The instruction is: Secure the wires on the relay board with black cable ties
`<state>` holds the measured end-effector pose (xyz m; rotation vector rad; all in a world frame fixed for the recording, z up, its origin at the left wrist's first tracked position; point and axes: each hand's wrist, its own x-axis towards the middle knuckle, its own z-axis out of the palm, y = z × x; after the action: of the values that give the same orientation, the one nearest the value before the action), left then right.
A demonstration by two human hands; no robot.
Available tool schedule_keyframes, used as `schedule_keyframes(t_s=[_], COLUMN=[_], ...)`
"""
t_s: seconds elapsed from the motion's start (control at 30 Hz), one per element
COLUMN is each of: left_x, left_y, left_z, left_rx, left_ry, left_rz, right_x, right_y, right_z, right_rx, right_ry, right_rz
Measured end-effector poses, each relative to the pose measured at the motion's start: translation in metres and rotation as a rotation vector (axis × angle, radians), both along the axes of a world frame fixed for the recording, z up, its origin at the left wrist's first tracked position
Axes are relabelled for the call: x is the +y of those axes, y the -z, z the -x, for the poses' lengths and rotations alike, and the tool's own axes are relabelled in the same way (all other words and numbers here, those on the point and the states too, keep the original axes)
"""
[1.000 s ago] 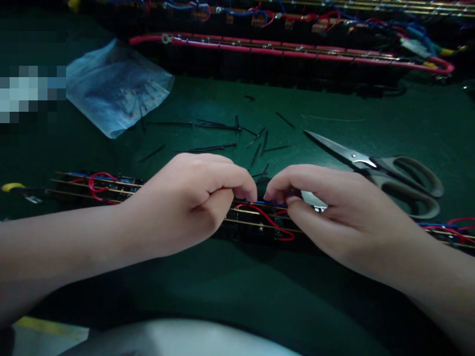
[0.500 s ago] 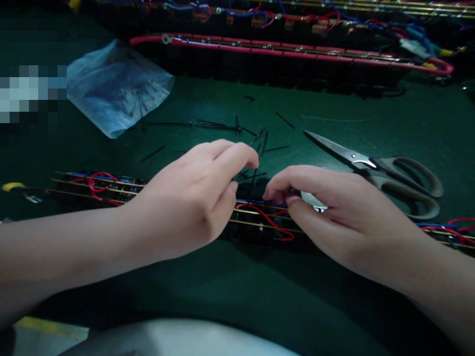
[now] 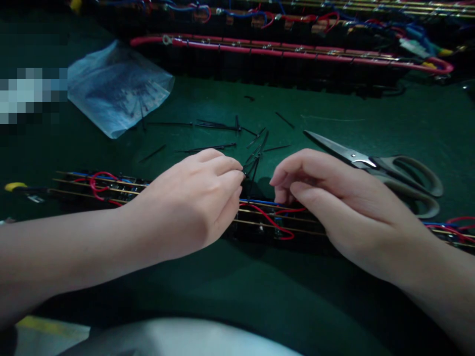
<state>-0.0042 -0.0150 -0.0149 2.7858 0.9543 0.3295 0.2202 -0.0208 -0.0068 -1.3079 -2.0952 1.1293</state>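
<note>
My left hand is closed in a pinch over a long dark circuit strip with brass rods and red and blue wires. Whatever lies between its fingertips is hidden. Beside those fingertips, a thin black cable tie rises from the strip's far edge. To the right, my right hand hovers at the strip with loosely curled fingers, thumb apart from the index finger, and nothing visible in it. Several loose black cable ties lie on the green table just beyond both hands.
Scissors lie slightly open beyond my right hand. A clear plastic bag with dark thin pieces rests at the far left. Larger wired assemblies with a thick red cable span the back of the green table.
My left hand's fingers have drawn together and dipped slightly, uncovering more cable ties behind. My right hand has lifted a little and shifted right, away from the strip's wires.
</note>
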Motion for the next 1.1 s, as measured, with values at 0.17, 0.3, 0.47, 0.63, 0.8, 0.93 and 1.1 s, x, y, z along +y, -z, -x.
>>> schedule_keyframes(t_s=[0.17,0.3,0.47,0.63,0.8,0.93,1.1], left_x=[-0.002,-0.004,-0.006,-0.006,-0.005,-0.004,-0.004], left_y=[-0.001,-0.001,-0.002,-0.006,-0.007,-0.005,-0.005], left_z=[-0.002,0.0,0.004,0.004,0.004,0.005,0.004], left_rx=[0.013,-0.061,-0.236,-0.278,-0.263,-0.25,-0.332], left_ry=[-0.011,-0.029,-0.087,-0.061,-0.019,-0.061,-0.169], left_rz=[0.013,0.054,0.106,0.164,0.174,0.154,0.158], right_x=[-0.001,0.001,0.004,0.008,0.006,0.005,0.005], right_y=[-0.001,0.002,0.01,0.013,0.007,0.003,0.005], right_z=[0.002,0.003,-0.001,-0.001,0.003,0.005,0.004], right_rx=[0.0,0.009,0.056,0.178,0.207,0.226,0.173], right_ry=[0.009,0.064,0.208,0.264,0.238,0.261,0.263], right_rz=[0.01,0.024,0.077,0.107,0.07,0.036,0.028])
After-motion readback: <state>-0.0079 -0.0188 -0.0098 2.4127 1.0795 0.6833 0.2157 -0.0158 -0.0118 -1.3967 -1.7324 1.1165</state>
